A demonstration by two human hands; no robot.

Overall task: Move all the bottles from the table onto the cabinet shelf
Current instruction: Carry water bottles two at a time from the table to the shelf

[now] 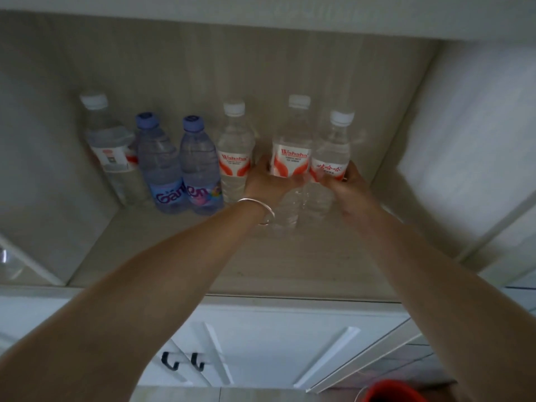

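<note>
Several water bottles stand in a row on the cabinet shelf point(179, 256). My left hand point(268, 184) grips a clear bottle with a red and white Wahaha label point(291, 158). Right beside it, my right hand point(346, 184) grips another clear bottle with a red and white label point(330, 158). Both held bottles are upright, with their bases at or just above the shelf. To their left stand a third red-labelled bottle point(235, 152), two purple bottles point(200, 166) point(158, 166) and a clear white-capped bottle point(108, 146) at the far left.
White cabinet side walls point(464, 134) close the shelf in on the left and right. Below the shelf are white doors with black handles point(182, 362). A red object point(391, 391) shows at the bottom right edge. The shelf's front part is bare wood.
</note>
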